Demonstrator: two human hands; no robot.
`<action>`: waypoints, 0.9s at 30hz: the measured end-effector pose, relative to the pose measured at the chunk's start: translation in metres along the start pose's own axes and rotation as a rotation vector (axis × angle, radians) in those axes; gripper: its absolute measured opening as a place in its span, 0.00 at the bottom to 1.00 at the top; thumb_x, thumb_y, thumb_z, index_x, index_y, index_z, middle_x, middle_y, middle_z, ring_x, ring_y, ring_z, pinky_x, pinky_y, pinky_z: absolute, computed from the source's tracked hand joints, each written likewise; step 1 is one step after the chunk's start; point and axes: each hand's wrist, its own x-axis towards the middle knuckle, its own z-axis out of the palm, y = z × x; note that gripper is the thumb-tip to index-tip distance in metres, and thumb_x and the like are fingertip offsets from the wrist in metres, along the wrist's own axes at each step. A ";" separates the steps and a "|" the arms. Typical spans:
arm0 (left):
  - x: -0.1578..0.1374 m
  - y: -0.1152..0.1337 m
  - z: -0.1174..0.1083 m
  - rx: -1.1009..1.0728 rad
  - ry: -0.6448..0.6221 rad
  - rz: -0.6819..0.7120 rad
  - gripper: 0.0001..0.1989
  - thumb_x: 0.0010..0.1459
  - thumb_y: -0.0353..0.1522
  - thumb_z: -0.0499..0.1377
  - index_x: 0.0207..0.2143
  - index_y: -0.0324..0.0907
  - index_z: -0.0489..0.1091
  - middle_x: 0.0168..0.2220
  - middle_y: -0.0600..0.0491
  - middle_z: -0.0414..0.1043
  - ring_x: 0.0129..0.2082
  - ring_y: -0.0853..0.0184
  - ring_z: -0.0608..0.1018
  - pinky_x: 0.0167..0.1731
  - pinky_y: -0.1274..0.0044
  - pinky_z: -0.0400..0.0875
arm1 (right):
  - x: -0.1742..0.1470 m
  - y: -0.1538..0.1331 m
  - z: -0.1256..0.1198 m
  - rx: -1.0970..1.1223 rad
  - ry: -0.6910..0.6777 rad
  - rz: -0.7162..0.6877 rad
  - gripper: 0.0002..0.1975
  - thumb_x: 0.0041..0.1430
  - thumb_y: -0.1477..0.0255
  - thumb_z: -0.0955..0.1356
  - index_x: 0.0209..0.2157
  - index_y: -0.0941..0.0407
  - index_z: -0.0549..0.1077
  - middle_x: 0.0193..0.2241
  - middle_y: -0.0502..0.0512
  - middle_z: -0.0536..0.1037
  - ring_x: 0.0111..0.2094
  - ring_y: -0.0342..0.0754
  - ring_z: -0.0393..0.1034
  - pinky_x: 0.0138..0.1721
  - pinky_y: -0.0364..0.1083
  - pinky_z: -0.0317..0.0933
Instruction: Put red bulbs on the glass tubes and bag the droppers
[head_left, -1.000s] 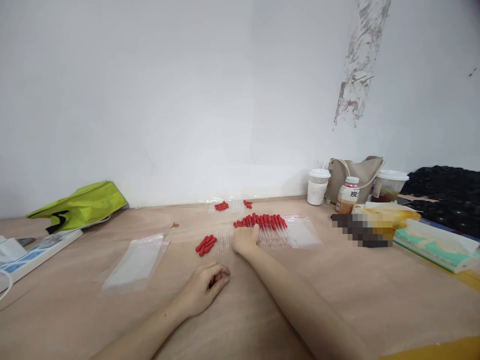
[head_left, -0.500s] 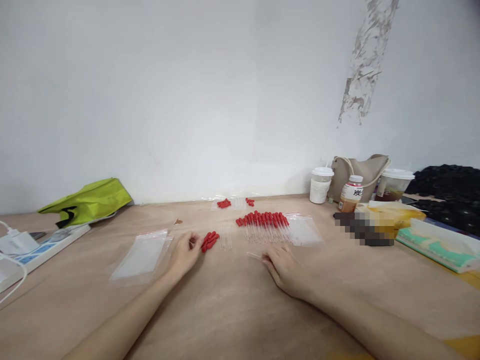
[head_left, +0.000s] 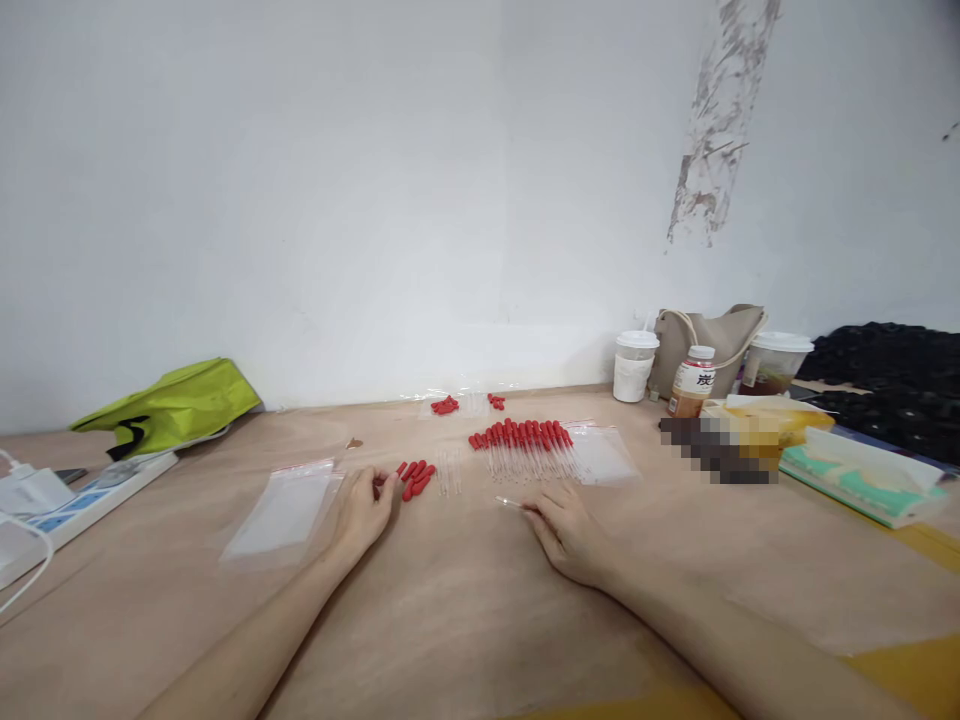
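My left hand (head_left: 366,512) is closed in a pinch, with a red rubber bulb (head_left: 401,468) poking out past the fingertips. Right beside it lies a small pile of loose red rubber bulbs (head_left: 420,478). Several thin clear glass tubes (head_left: 450,472) are laid side by side just past that pile. Between the fingers of my right hand (head_left: 568,530) is another clear glass tube (head_left: 508,501), pointing left and held low over the table. Beyond that hand, glass droppers with red bulbs (head_left: 529,445) form a row.
Clear zip bags lie left (head_left: 281,510) and right (head_left: 600,455). More red bulbs (head_left: 445,404) sit by the wall. A power strip (head_left: 97,505) and green bag (head_left: 180,400) are left; a cup (head_left: 636,370), bottle (head_left: 691,382) and tissue pack (head_left: 862,480) stand right.
My left hand now shows a red rubber bulb at its fingertips, drawn slightly away from the pile. The tube in my right hand tilts a little differently. The view has shifted slightly.
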 end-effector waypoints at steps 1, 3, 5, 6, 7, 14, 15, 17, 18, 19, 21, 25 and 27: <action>-0.005 0.005 -0.004 -0.021 -0.001 0.035 0.12 0.56 0.38 0.48 0.29 0.39 0.65 0.30 0.50 0.68 0.31 0.64 0.70 0.30 0.76 0.63 | 0.000 0.001 0.000 0.026 0.010 0.024 0.09 0.58 0.76 0.58 0.35 0.58 0.67 0.30 0.55 0.70 0.34 0.46 0.62 0.37 0.46 0.57; -0.019 0.017 -0.009 -0.109 -0.074 0.187 0.10 0.57 0.37 0.48 0.32 0.41 0.64 0.32 0.52 0.67 0.31 0.66 0.70 0.30 0.78 0.64 | 0.000 0.003 -0.001 0.067 0.024 0.068 0.09 0.58 0.76 0.57 0.34 0.58 0.67 0.31 0.55 0.69 0.34 0.45 0.62 0.36 0.45 0.58; -0.033 0.029 -0.011 -0.202 -0.230 0.339 0.08 0.57 0.35 0.48 0.32 0.41 0.64 0.29 0.53 0.66 0.28 0.68 0.69 0.29 0.78 0.64 | 0.000 0.005 -0.001 0.085 0.027 0.091 0.09 0.58 0.76 0.57 0.34 0.57 0.66 0.31 0.55 0.68 0.34 0.45 0.62 0.36 0.45 0.58; -0.038 0.034 -0.011 -0.221 -0.301 0.367 0.08 0.57 0.35 0.49 0.31 0.41 0.64 0.28 0.54 0.65 0.26 0.69 0.69 0.27 0.79 0.63 | 0.000 0.006 -0.001 0.088 0.023 0.093 0.09 0.58 0.77 0.57 0.34 0.57 0.66 0.31 0.55 0.68 0.34 0.45 0.62 0.36 0.45 0.58; -0.043 0.039 -0.009 -0.236 -0.347 0.369 0.07 0.56 0.34 0.49 0.31 0.41 0.64 0.27 0.55 0.65 0.25 0.70 0.68 0.25 0.79 0.63 | 0.000 0.007 -0.001 0.090 0.018 0.092 0.09 0.58 0.77 0.57 0.34 0.57 0.66 0.31 0.55 0.68 0.34 0.45 0.62 0.36 0.45 0.58; -0.042 0.050 0.001 -0.243 -0.414 0.394 0.09 0.55 0.34 0.52 0.35 0.42 0.70 0.34 0.51 0.66 0.33 0.66 0.70 0.34 0.75 0.65 | -0.001 0.003 0.000 0.089 -0.025 0.054 0.09 0.58 0.78 0.57 0.34 0.56 0.67 0.32 0.54 0.70 0.35 0.45 0.63 0.38 0.45 0.57; -0.041 0.051 0.002 -0.245 -0.397 0.401 0.10 0.56 0.34 0.52 0.33 0.42 0.71 0.34 0.50 0.66 0.34 0.65 0.70 0.36 0.74 0.64 | 0.000 0.001 0.001 0.087 -0.031 0.046 0.09 0.58 0.77 0.58 0.34 0.56 0.67 0.32 0.54 0.71 0.35 0.45 0.63 0.38 0.45 0.56; -0.044 0.056 0.003 -0.289 -0.368 0.387 0.10 0.56 0.34 0.51 0.31 0.41 0.71 0.33 0.51 0.67 0.36 0.65 0.70 0.38 0.74 0.63 | 0.000 -0.004 0.000 0.092 -0.050 0.035 0.08 0.57 0.77 0.58 0.34 0.56 0.67 0.31 0.52 0.71 0.35 0.44 0.64 0.38 0.45 0.55; -0.046 0.059 0.003 -0.334 -0.372 0.370 0.10 0.57 0.34 0.51 0.32 0.41 0.70 0.33 0.51 0.67 0.36 0.65 0.70 0.38 0.74 0.63 | 0.000 -0.007 0.000 0.099 -0.059 0.035 0.08 0.57 0.76 0.58 0.34 0.55 0.67 0.31 0.52 0.71 0.34 0.44 0.64 0.38 0.45 0.55; -0.049 0.062 0.004 -0.388 -0.390 0.345 0.09 0.57 0.34 0.50 0.33 0.41 0.68 0.32 0.52 0.68 0.35 0.65 0.70 0.36 0.75 0.64 | 0.000 -0.010 0.000 0.107 -0.068 0.037 0.08 0.58 0.75 0.58 0.34 0.55 0.67 0.30 0.51 0.72 0.33 0.43 0.64 0.37 0.45 0.54; -0.055 0.067 0.006 -0.508 -0.452 0.278 0.09 0.58 0.34 0.49 0.34 0.40 0.66 0.30 0.53 0.68 0.30 0.68 0.70 0.31 0.78 0.65 | 0.000 -0.014 -0.001 0.117 -0.087 0.037 0.07 0.58 0.74 0.58 0.34 0.55 0.67 0.28 0.50 0.72 0.30 0.42 0.63 0.36 0.45 0.53; -0.062 0.070 0.010 -0.705 -0.558 0.204 0.08 0.59 0.35 0.48 0.34 0.40 0.62 0.27 0.54 0.66 0.26 0.70 0.69 0.27 0.80 0.66 | -0.001 -0.018 0.000 0.114 -0.109 0.006 0.07 0.58 0.73 0.58 0.33 0.55 0.67 0.25 0.49 0.71 0.26 0.41 0.62 0.36 0.46 0.50; -0.062 0.069 0.012 -0.736 -0.566 0.204 0.08 0.59 0.34 0.49 0.34 0.39 0.62 0.27 0.54 0.66 0.27 0.70 0.70 0.30 0.79 0.66 | -0.001 -0.017 0.001 0.112 -0.112 -0.009 0.08 0.58 0.73 0.58 0.33 0.55 0.67 0.26 0.49 0.72 0.27 0.41 0.62 0.36 0.46 0.49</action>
